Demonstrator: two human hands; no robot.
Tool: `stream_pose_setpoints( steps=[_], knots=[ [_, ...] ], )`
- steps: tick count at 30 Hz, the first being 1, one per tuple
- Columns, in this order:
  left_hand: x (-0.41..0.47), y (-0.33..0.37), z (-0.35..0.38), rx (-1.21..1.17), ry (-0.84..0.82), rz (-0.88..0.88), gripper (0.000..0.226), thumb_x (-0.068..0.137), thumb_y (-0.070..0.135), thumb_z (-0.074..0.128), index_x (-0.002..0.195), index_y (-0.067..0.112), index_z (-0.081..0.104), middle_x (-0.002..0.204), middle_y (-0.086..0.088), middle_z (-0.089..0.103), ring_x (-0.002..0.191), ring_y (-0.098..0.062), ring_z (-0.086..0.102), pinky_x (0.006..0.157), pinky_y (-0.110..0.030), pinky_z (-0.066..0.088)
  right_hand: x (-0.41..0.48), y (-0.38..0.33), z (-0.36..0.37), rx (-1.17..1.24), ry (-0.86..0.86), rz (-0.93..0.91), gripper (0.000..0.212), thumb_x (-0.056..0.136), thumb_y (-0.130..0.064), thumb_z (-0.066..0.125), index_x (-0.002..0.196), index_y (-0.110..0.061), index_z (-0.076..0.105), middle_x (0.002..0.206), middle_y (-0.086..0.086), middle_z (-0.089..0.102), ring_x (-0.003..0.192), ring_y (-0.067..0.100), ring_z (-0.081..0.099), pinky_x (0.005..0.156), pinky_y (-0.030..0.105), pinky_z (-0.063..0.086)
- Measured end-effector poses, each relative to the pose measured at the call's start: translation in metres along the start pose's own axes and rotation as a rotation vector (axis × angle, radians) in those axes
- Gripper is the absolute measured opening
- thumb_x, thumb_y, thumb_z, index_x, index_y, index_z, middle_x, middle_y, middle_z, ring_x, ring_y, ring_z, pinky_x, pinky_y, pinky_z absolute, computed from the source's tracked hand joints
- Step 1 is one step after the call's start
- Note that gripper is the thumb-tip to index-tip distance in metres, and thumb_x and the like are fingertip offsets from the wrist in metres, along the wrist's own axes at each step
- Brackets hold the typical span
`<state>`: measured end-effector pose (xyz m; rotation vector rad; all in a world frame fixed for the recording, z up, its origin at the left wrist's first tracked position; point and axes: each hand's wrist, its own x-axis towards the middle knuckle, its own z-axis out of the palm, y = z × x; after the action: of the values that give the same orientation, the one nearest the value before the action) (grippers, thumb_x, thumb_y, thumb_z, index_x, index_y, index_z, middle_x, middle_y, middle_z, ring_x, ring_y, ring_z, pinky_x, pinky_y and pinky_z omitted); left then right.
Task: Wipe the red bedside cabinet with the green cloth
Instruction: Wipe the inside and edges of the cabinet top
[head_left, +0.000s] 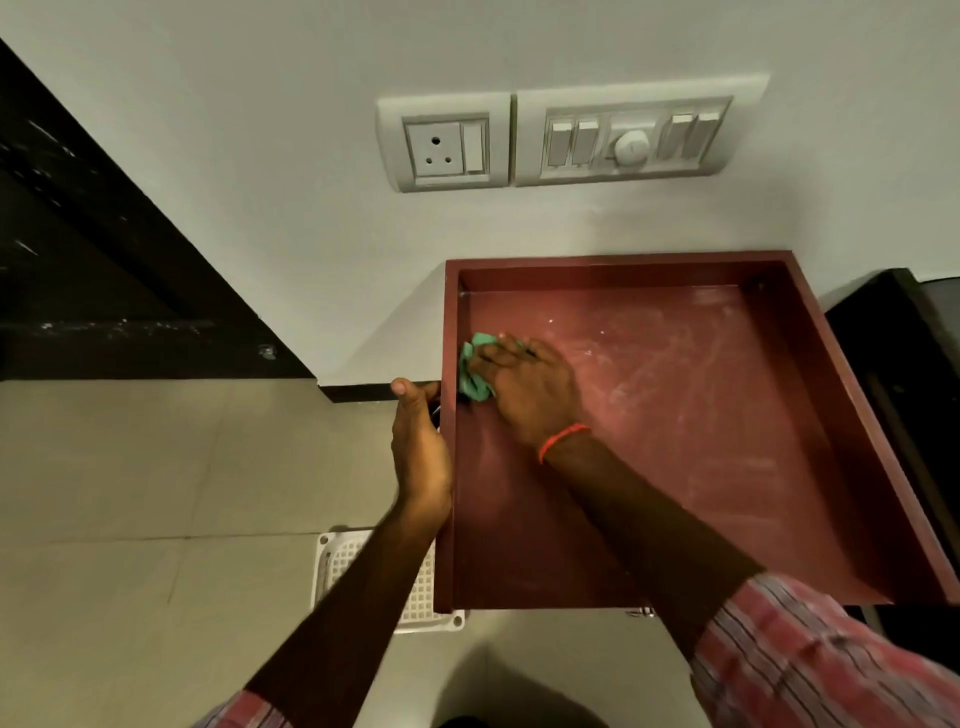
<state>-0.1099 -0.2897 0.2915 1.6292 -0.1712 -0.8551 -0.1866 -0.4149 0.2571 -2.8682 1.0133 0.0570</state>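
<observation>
The red bedside cabinet (701, 405) stands against the white wall, its recessed top ringed by a raised rim and marked with pale dusty streaks. My right hand (530, 387) presses the bunched green cloth (474, 369) onto the top near its left rim; only the cloth's left part shows past my fingers. My left hand (418, 447) rests against the outside of the cabinet's left rim, thumb up, with something small and dark partly hidden in its fingers.
A white perforated plastic basket (343, 561) sits on the tiled floor left of the cabinet, under my left forearm. A socket and switch panel (561, 137) is on the wall above. Dark furniture (914, 364) stands at the right, a dark door frame (104, 249) at the left.
</observation>
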Motion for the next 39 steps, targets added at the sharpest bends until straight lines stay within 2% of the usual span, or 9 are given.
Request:
stream_pose_setpoints(
  steps=[6, 9, 13, 17, 22, 29, 33, 36, 39],
  knots=[
    [0.015, 0.008, -0.011, 0.056, 0.057, 0.069, 0.101, 0.082, 0.092, 0.015, 0.124, 0.02, 0.072, 0.121, -0.005, 0.075, 0.113, -0.027, 0.07, 0.105, -0.054, 0.054, 0.089, 0.003, -0.027, 0.014, 0.037, 0.063, 0.039, 0.1, -0.024, 0.036, 0.134, -0.028, 0.056, 0.139, -0.003, 0.057, 0.127, 0.023, 0.055, 0.103, 0.036, 0.037],
    [0.017, 0.013, 0.005, 0.076, 0.041, 0.055, 0.095, 0.086, 0.089, 0.017, 0.123, 0.02, 0.071, 0.119, -0.005, 0.074, 0.11, -0.025, 0.07, 0.103, -0.055, 0.055, 0.077, 0.015, -0.028, 0.001, 0.037, 0.092, 0.042, 0.098, -0.026, 0.039, 0.139, -0.03, 0.05, 0.149, -0.001, 0.048, 0.137, 0.024, 0.045, 0.111, 0.037, 0.034],
    [0.014, 0.011, 0.005, 0.006, 0.022, 0.05, 0.107, 0.075, 0.098, 0.023, 0.125, 0.017, 0.071, 0.125, -0.008, 0.073, 0.118, -0.029, 0.069, 0.108, -0.056, 0.052, -0.008, -0.012, -0.009, -0.019, -0.05, 0.02, 0.048, 0.1, -0.029, 0.035, 0.148, -0.03, 0.036, 0.159, 0.002, 0.032, 0.146, 0.03, 0.031, 0.117, 0.045, 0.027],
    [0.014, 0.013, 0.003, -0.012, 0.029, 0.034, 0.121, 0.06, 0.107, 0.025, 0.128, 0.017, 0.069, 0.126, -0.01, 0.073, 0.118, -0.031, 0.07, 0.107, -0.056, 0.053, -0.125, -0.052, 0.009, -0.013, 0.065, -0.04, 0.049, 0.094, -0.033, 0.034, 0.135, -0.023, 0.06, 0.141, 0.008, 0.058, 0.13, 0.034, 0.055, 0.103, 0.054, 0.047],
    [0.021, 0.03, 0.014, 0.041, 0.004, 0.04, 0.108, 0.076, 0.093, 0.021, 0.134, 0.013, 0.064, 0.129, -0.014, 0.072, 0.119, -0.034, 0.068, 0.107, -0.059, 0.052, -0.182, -0.061, 0.016, -0.061, 0.119, -0.078, 0.048, 0.082, -0.027, 0.061, 0.13, -0.021, 0.063, 0.135, 0.011, 0.062, 0.127, 0.035, 0.057, 0.1, 0.061, 0.046],
    [0.018, 0.014, -0.001, 0.051, 0.02, 0.001, 0.1, 0.082, 0.087, 0.019, 0.133, 0.015, 0.065, 0.132, -0.011, 0.07, 0.123, -0.032, 0.067, 0.108, -0.057, 0.051, -0.144, -0.044, 0.019, 0.055, 0.232, -0.366, 0.036, 0.093, -0.022, 0.052, 0.125, -0.014, 0.067, 0.135, 0.008, 0.063, 0.126, 0.023, 0.059, 0.108, 0.038, 0.046],
    [0.024, 0.011, -0.001, 0.047, 0.039, 0.004, 0.101, 0.09, 0.085, 0.02, 0.148, 0.011, 0.054, 0.147, -0.016, 0.061, 0.136, -0.035, 0.058, 0.115, -0.057, 0.045, -0.072, -0.008, 0.006, 0.081, 0.235, -0.216, 0.037, 0.088, -0.024, 0.066, 0.124, -0.016, 0.068, 0.131, 0.007, 0.066, 0.119, 0.022, 0.065, 0.099, 0.035, 0.051],
    [0.028, 0.009, 0.004, 0.109, 0.047, 0.032, 0.079, 0.103, 0.068, 0.019, 0.137, 0.01, 0.061, 0.134, -0.013, 0.068, 0.124, -0.033, 0.065, 0.109, -0.057, 0.05, -0.004, 0.034, -0.015, 0.087, 0.101, -0.039, 0.038, 0.098, -0.023, 0.045, 0.133, -0.023, 0.058, 0.137, -0.001, 0.061, 0.121, 0.025, 0.061, 0.097, 0.04, 0.051],
    [0.031, 0.013, 0.012, 0.175, 0.051, 0.07, 0.075, 0.106, 0.064, 0.017, 0.132, 0.01, 0.061, 0.128, -0.013, 0.07, 0.119, -0.03, 0.067, 0.107, -0.055, 0.052, 0.043, 0.075, -0.04, 0.308, 0.202, 0.15, 0.028, 0.096, -0.028, 0.045, 0.111, -0.029, 0.069, 0.112, -0.02, 0.07, 0.101, 0.001, 0.063, 0.089, 0.021, 0.043]
  ],
)
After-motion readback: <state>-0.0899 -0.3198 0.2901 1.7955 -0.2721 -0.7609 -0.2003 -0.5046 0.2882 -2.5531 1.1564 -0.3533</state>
